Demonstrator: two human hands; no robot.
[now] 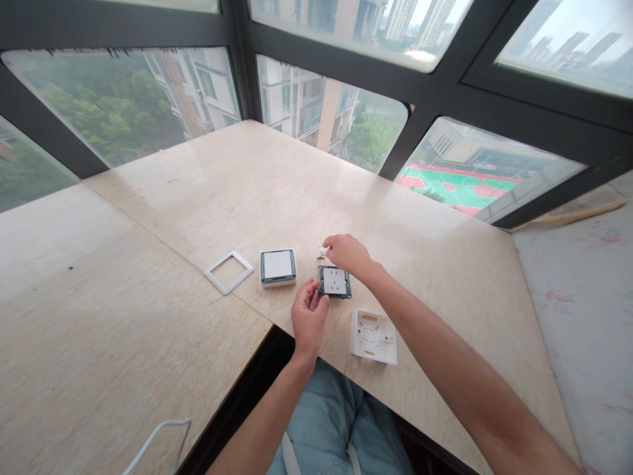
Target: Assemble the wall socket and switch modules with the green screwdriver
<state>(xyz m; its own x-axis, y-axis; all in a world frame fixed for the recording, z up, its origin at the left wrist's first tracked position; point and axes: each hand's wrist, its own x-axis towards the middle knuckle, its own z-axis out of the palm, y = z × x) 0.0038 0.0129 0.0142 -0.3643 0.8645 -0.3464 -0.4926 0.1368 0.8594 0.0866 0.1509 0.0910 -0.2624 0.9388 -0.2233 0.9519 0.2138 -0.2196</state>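
Observation:
A wall socket (335, 282) with a white face and dark grey mounting frame sits at the front of the stone-like counter. The fingers of my left hand (309, 313) are closed on its left edge. Just beyond it, my right hand (347, 253) pinches a small white piece (324, 251), too small to name. To the left stands a wall switch (277, 265) with two white rockers, seated on a white box. Nearer to me and to the right, an open white back box (374, 336) shows its hollow inside.
A white square cover frame (214, 283) lies flat left of the switch. At the lower left, a white cable (153, 432) loops over the counter (123, 316). Its front edge has a dark cut-out above my lap. Windows border the back, and a flowered wall (578, 303) the right.

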